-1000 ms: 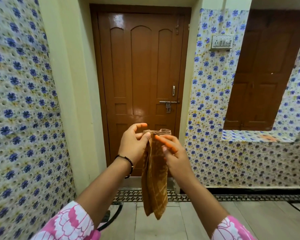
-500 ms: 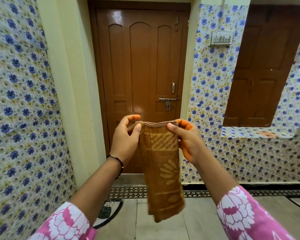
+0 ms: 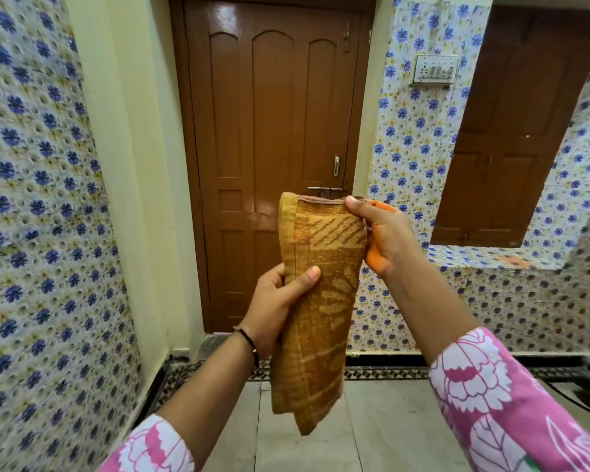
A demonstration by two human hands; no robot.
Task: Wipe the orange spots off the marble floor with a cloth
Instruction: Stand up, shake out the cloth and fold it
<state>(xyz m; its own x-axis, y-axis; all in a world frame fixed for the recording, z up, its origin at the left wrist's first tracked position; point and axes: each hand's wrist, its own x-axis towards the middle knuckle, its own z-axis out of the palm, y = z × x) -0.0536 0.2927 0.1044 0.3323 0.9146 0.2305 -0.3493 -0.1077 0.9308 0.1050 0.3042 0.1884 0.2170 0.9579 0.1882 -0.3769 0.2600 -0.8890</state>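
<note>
Up front, folded brown-gold patterned cloth (image 3: 321, 301) hung vertical btwn both hands: right hand (image 3: 385, 236) pinched its top corner, left hand (image 3: 280, 301) gripped mid-edge, above pale marble floor (image 3: 389, 420).

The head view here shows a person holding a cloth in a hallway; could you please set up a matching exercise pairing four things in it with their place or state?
Things:
1. cloth
2. left hand
3. right hand
4. switch plate

Places or states:
A. pinches the cloth's top corner
B. fixed on the floral wall right of the door
C. hangs folded in front of the door
D. grips the cloth's left edge, about halfway down

Pairs: 1-C, 2-D, 3-A, 4-B
</note>
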